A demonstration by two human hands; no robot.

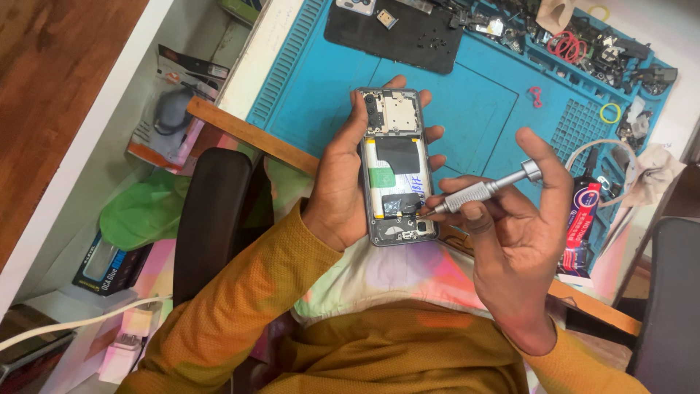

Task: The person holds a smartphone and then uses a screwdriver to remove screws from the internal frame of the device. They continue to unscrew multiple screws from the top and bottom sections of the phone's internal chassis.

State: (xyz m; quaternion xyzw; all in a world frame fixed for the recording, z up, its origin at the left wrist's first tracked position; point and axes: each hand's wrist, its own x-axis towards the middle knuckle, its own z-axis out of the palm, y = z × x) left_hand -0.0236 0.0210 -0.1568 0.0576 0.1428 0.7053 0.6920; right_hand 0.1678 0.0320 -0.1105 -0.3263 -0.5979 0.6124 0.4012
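Left hand: the left hand cradles an opened grey smartphone with its back cover off, palm along the phone's left edge, thumb on that edge, fingertips wrapping round the right edge; fingers clamped on the phone.
Right hand: the right hand pinches a slim silver metal precision screwdriver; thumb and middle fingers closed on the knurled barrel, index finger curled over the round end cap.
Screwdriver tip: touches the phone's lower right part, beside a black component near the bottom of the frame.
Phone: held in the air above the person's lap and the desk's front edge, screen side down, insides up; camera block and metal shield at top, black and green patches on the battery in the middle, small board at bottom.
Work surface: blue silicone repair mat on the desk, beyond the phone.
On mat: a black rectangular pad with tiny screws at the far edge; a red rubber band and a heap of small dark parts top right; a yellow ring right.
Right edge: a red-and-black glue tube near the right hand.
Clothing: mustard-orange long sleeves.
Left side: black chair armrest, green plastic bag below the desk.
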